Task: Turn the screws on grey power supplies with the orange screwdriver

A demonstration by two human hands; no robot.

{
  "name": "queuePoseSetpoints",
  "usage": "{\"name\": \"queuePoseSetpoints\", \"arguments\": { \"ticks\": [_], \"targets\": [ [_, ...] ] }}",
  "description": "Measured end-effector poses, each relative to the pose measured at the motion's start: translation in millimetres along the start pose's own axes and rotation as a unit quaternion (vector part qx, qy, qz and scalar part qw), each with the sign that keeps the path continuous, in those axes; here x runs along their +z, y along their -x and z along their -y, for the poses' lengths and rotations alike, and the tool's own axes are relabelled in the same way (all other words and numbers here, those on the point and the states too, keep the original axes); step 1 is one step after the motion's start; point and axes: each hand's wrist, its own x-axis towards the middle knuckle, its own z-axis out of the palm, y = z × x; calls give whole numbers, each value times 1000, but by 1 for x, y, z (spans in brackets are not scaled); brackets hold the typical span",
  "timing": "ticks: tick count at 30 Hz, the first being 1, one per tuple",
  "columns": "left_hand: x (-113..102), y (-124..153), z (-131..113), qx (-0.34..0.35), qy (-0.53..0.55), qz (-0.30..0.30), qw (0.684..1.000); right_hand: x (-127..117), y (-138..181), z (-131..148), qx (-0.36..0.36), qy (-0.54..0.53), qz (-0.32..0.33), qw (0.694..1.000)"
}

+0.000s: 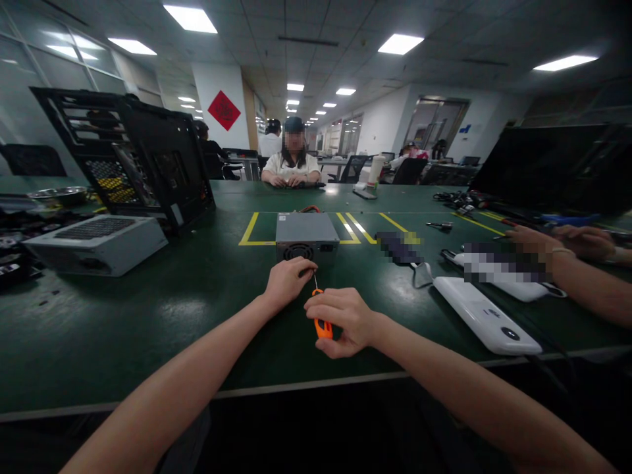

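Note:
A grey computer power supply [307, 227] lies on the green table, its fan grille and socket side facing me. My right hand [343, 319] is wrapped round the orange and black handle of a screwdriver [323, 328], whose thin shaft points away from me toward the power supply. Just in front of that box, my left hand [290, 282] has its fingertips pinched together at the screwdriver's tip. What lies between those fingertips, if anything, is too small to make out.
A black computer case [148, 158] and a second power supply [101, 240] stand to the left. On the right are white handheld devices [481, 313], a dark pixelated object with a cable, a small dark tool [439, 226] and a co-worker's hands [536, 243]. Another person sits opposite.

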Motion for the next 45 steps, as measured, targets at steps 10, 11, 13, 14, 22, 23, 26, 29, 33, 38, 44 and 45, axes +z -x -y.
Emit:
{"name": "queuePoseSetpoints", "arguments": {
  "ticks": [10,11,13,14,22,23,26,29,33,38,44,45],
  "targets": [
    [13,-15,-1,-94,258,-16,961,-2,20,-11,-39,59,46,996],
    [15,-18,-1,-112,304,-12,946,-2,21,-12,-32,59,43,997],
    [18,-23,-5,-155,388,-4,909,-3,22,-14,-19,62,42,997],
    [19,-26,-7,-179,422,-1,889,-3,23,-15,-12,65,42,997],
    [21,-32,-22,-307,577,-29,756,-5,24,-20,52,48,20,997],
    [22,-32,-22,-309,586,-30,749,-4,24,-21,57,45,18,997],
    [23,-31,-21,-307,602,-30,737,-4,24,-22,66,38,18,997],
    [23,-31,-21,-305,613,-27,729,-3,23,-23,73,33,15,997],
    [22,-32,-20,-304,629,-24,715,-3,23,-23,84,24,5,996],
    [21,-31,-20,-299,638,-17,709,-4,23,-23,89,21,1,996],
    [19,-31,-19,-298,639,-20,709,-6,22,-22,88,24,-2,996],
    [19,-31,-19,-298,639,-20,709,-6,21,-22,88,23,-2,996]
  ]
}}
